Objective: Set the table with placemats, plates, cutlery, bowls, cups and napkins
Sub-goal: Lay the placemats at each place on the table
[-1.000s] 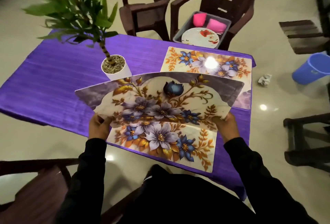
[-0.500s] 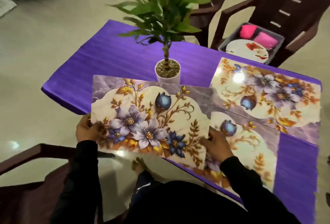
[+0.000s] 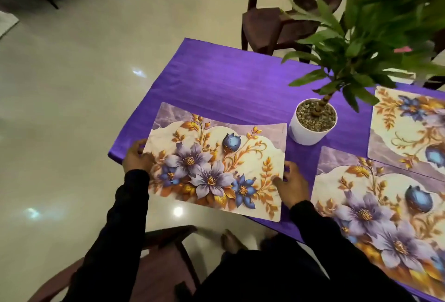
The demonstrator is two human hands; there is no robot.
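Observation:
A floral placemat (image 3: 216,162) lies over the near left corner of the purple table (image 3: 216,80), its near edge overhanging the table. My left hand (image 3: 136,157) grips its left edge. My right hand (image 3: 292,184) rests at its right edge with fingers curled against the mat. A second placemat (image 3: 380,207) lies flat to the right on the near side. A third placemat (image 3: 409,128) lies across the table at the far right.
A potted plant in a white pot (image 3: 311,121) stands just beyond the held mat's right corner, leaves spreading overhead. A brown chair (image 3: 277,24) stands at the far side; another chair (image 3: 156,265) is below my left arm. Shiny floor lies to the left.
I have carried the mat leftward, away from the second placemat it overlapped, down to the table's left corner. The view swung left and the tray of dishes left the frame.

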